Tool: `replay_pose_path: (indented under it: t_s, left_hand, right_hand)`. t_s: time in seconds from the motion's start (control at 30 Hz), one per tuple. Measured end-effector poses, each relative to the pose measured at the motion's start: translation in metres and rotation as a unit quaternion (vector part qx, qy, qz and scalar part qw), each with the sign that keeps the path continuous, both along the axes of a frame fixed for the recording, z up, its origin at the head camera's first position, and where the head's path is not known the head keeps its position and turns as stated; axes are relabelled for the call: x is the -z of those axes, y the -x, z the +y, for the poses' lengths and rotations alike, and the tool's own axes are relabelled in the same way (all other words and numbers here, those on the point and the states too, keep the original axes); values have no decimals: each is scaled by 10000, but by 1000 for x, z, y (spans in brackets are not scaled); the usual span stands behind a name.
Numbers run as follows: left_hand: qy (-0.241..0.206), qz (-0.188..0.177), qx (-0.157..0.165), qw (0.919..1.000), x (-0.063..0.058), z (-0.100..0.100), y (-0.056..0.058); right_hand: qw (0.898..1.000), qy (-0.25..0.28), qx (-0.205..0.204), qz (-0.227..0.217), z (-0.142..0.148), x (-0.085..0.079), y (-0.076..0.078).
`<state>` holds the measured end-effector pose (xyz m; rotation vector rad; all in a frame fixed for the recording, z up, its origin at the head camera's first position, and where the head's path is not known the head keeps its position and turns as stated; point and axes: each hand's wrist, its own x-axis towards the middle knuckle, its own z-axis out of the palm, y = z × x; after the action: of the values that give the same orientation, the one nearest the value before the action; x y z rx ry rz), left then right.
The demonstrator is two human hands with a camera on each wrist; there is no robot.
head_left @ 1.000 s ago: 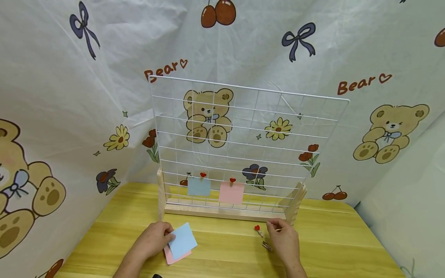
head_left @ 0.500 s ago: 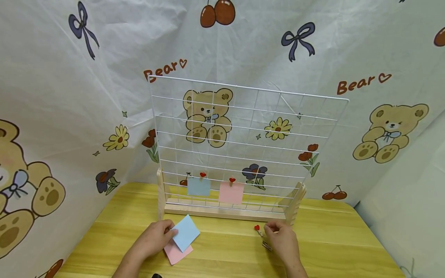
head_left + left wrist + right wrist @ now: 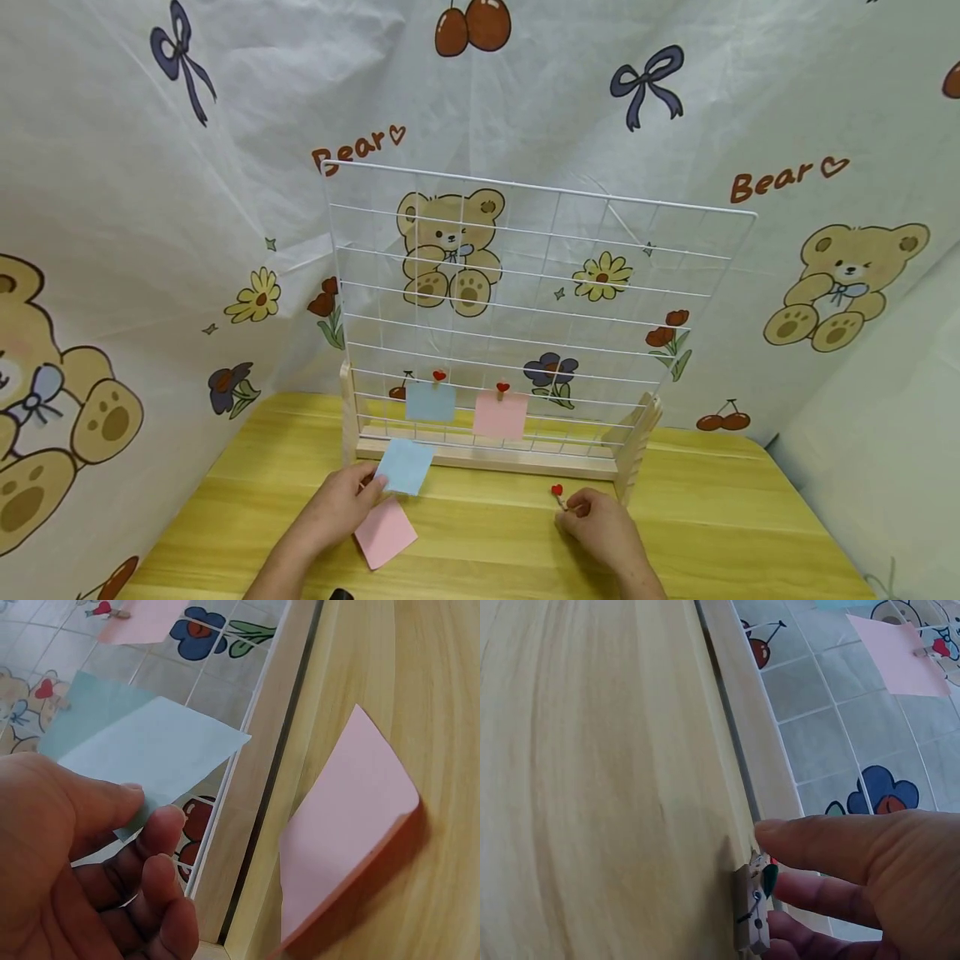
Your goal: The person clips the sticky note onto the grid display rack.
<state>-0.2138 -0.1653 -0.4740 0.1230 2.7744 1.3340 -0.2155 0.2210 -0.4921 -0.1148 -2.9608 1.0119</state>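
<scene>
Presently, the left hand (image 3: 347,504) pinches a blue paper note (image 3: 176,742) near one corner, its free part extending beyond the fingertips. Expect light, flexible, easily creased paper; hold by a margin with minimal pressure. A pink paper note (image 3: 385,537) lies just right of this hand, on the wooden tabletop (image 3: 480,533). At the right hand (image 3: 600,527), a miniature wooden clothespin with a green ornament (image 3: 754,907) sits beside the bent fingers; whether they grip it cannot be determined. Treat it as light and rigid; grasp across the lever ends. A red-heart clothespin (image 3: 557,490) stands just beyond these fingertips.
</scene>
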Motion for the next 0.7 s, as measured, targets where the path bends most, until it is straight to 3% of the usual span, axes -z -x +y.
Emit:
replay_pose_path:
  t_s: [0.23,0.53,0.7]
  left_hand:
    - [-242,58,-20,9997,-2,1,-1]
    - [-102,145,24,9998,-1,4,-2]
    - [-190,193,150,9995,0,4,-1]
  right_hand:
    - [9991,-112,-188,-352,1,-4,-4]
    - [9981,-377,-398,-281,2,-4,-3]
    - [9986,-193,-428,-223,1,-6,-3]
